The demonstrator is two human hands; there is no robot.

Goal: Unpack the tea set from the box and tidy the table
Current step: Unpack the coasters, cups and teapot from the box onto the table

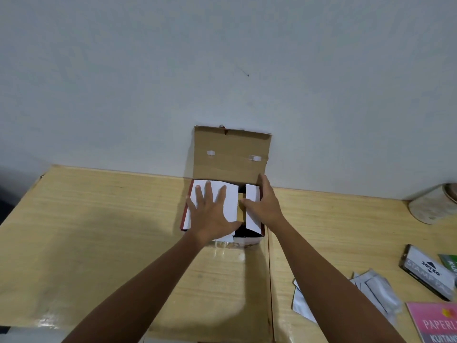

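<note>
1. Head view, nearest to us: our two bare forearms reach forward over a pale wooden table [99,219], whose top shows a seam running away from us just right of centre.
2. To our right on the table lie loose white papers [376,295], a pink booklet [435,320] at the frame's edge, and a flat grey stamp pad box [427,271] with a green packet [448,262] just beside it.
3. Our left hand [210,214] lies flat, fingers spread, palm down on the wide white flap [230,201] that covers the left part of the box [249,240].
4. Our right hand [264,204] is curled around the narrow white flap [252,194] on the box's right side, thumb on the inner edge toward the gap, fingers on the outer side; we cannot tell how firmly it grips.
5. Between the two flaps a dark gap shows, with a strip of brown cardboard [239,206] in it; the contents are hidden.
6. The box stands near the far edge of the table, its brown lid [230,154] upright and leaning against the grey wall [222,58].
7. Far right, a pale round container [430,206] sits by the wall.
</note>
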